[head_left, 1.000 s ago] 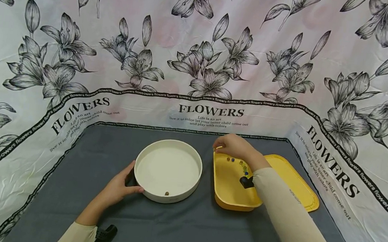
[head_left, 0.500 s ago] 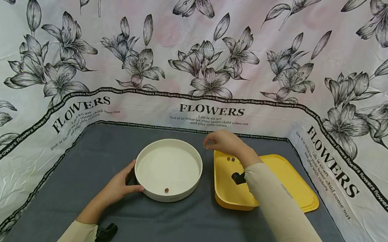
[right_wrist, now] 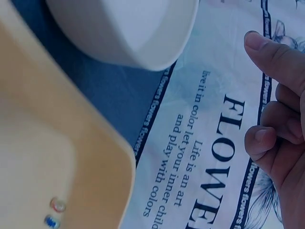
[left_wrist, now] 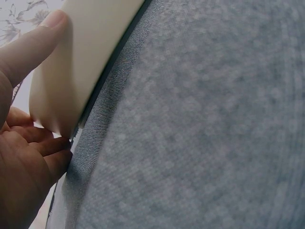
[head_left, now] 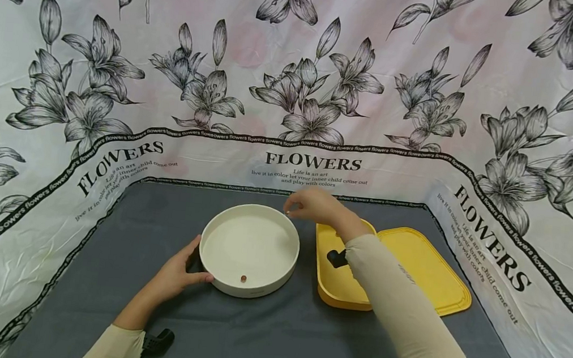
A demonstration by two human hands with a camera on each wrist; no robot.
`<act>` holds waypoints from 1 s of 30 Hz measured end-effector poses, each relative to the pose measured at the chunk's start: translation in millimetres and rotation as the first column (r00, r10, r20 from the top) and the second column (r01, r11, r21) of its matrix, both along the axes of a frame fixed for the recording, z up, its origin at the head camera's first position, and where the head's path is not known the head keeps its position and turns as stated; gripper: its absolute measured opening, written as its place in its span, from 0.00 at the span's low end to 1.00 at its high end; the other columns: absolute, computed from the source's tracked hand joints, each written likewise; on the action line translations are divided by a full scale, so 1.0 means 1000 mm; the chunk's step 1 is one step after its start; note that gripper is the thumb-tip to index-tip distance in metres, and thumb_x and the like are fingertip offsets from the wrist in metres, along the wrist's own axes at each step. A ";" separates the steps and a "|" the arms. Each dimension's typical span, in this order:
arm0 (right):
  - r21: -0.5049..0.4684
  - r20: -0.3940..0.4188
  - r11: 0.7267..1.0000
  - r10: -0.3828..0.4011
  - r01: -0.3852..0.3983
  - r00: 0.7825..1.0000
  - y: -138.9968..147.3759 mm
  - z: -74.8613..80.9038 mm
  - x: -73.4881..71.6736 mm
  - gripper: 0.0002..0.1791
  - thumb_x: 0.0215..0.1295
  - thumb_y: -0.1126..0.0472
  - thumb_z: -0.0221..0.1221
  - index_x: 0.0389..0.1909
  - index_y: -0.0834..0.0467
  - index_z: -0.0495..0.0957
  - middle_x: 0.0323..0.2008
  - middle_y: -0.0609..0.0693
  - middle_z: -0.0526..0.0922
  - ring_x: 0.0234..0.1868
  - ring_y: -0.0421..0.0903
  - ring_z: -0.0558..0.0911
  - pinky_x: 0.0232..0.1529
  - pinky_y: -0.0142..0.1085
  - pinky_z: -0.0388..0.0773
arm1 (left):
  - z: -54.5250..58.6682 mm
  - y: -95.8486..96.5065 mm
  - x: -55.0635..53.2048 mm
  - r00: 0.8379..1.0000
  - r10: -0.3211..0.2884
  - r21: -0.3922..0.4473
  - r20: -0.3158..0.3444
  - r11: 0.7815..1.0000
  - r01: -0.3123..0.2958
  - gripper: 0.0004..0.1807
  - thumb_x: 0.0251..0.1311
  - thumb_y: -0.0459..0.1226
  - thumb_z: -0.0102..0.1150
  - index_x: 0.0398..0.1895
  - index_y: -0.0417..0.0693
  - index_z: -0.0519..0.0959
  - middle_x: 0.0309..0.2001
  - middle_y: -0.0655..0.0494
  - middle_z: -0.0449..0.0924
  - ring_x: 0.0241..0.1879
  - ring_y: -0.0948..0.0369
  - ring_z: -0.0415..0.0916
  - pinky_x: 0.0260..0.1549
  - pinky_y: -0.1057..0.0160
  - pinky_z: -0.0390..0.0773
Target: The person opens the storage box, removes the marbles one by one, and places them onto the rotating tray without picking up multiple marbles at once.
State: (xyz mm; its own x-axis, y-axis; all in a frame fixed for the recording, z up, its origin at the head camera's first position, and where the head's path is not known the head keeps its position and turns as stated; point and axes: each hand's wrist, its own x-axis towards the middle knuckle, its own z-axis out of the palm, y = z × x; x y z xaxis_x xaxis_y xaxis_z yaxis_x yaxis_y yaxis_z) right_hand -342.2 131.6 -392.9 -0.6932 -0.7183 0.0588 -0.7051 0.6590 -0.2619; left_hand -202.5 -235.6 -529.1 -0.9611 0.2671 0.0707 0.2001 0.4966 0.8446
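A round white bowl (head_left: pixel 250 244) stands left of centre, with one reddish-brown marble (head_left: pixel 243 279) inside near its front wall. My left hand (head_left: pixel 176 274) grips the bowl's left side; in the left wrist view its thumb (left_wrist: pixel 40 45) lies along the outer wall and its fingers (left_wrist: pixel 52 152) curl at the base. Beyond the bowl's back right rim is my right hand (head_left: pixel 314 207), pinching a tiny pale thing at its fingertips, apparently a marble. The right wrist view does not show that thing. Two marbles (right_wrist: pixel 55 212) lie in the yellow box (head_left: pixel 324 279).
A yellow lid (head_left: pixel 427 271) lies on the grey cloth (head_left: pixel 127 301), to the right of the box and partly behind my right sleeve. White floral fabric (head_left: pixel 308 169) rises behind the work area. The box's wall stands between its marbles and the bowl.
My right hand has moved left from the box's back left corner to the bowl's back right rim, carrying the small thing. The marble in the bowl has shifted slightly. My left hand stays put.
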 end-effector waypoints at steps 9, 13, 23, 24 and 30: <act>0.026 0.011 1.000 0.009 -0.009 1.000 -0.023 -0.002 -0.002 0.09 0.70 0.54 0.67 0.49 0.45 0.88 0.44 0.38 0.88 0.42 0.38 0.85 0.44 0.35 0.84 | 0.001 0.001 0.000 1.000 0.002 -0.008 -0.009 1.000 -0.002 0.65 0.53 0.48 0.78 0.83 0.37 0.43 0.82 0.38 0.43 0.78 0.39 0.49 0.73 0.37 0.59; 0.023 0.045 1.000 0.014 -0.015 0.999 -0.034 -0.008 -0.005 0.10 0.71 0.54 0.66 0.50 0.45 0.88 0.46 0.39 0.88 0.44 0.38 0.84 0.46 0.35 0.83 | 0.000 0.001 0.000 1.000 0.001 -0.010 -0.009 1.000 -0.001 0.65 0.53 0.48 0.78 0.83 0.38 0.43 0.82 0.38 0.44 0.78 0.39 0.50 0.73 0.37 0.60; 0.046 0.127 0.999 0.006 -0.012 0.992 -0.062 -0.016 -0.011 0.10 0.72 0.52 0.64 0.51 0.44 0.87 0.44 0.38 0.86 0.41 0.41 0.81 0.42 0.36 0.81 | -0.001 0.000 -0.002 1.000 0.001 -0.011 -0.006 1.000 -0.001 0.66 0.53 0.48 0.78 0.83 0.37 0.42 0.82 0.38 0.43 0.79 0.39 0.49 0.73 0.38 0.58; 0.047 0.135 0.999 0.006 -0.012 0.991 -0.064 -0.017 -0.012 0.10 0.72 0.52 0.64 0.51 0.44 0.87 0.43 0.38 0.86 0.40 0.41 0.80 0.39 0.36 0.81 | 0.000 0.000 -0.002 1.000 0.001 -0.013 -0.004 1.000 -0.001 0.66 0.53 0.48 0.78 0.83 0.37 0.42 0.82 0.38 0.43 0.79 0.39 0.49 0.73 0.38 0.58; 0.039 0.165 0.999 0.024 -0.031 0.986 -0.075 -0.028 -0.016 0.11 0.71 0.53 0.66 0.51 0.48 0.88 0.41 0.38 0.86 0.41 0.41 0.79 0.40 0.34 0.80 | -0.001 0.000 -0.001 1.000 0.003 -0.013 0.005 1.000 -0.002 0.66 0.53 0.48 0.78 0.83 0.38 0.42 0.82 0.38 0.43 0.79 0.40 0.48 0.74 0.39 0.58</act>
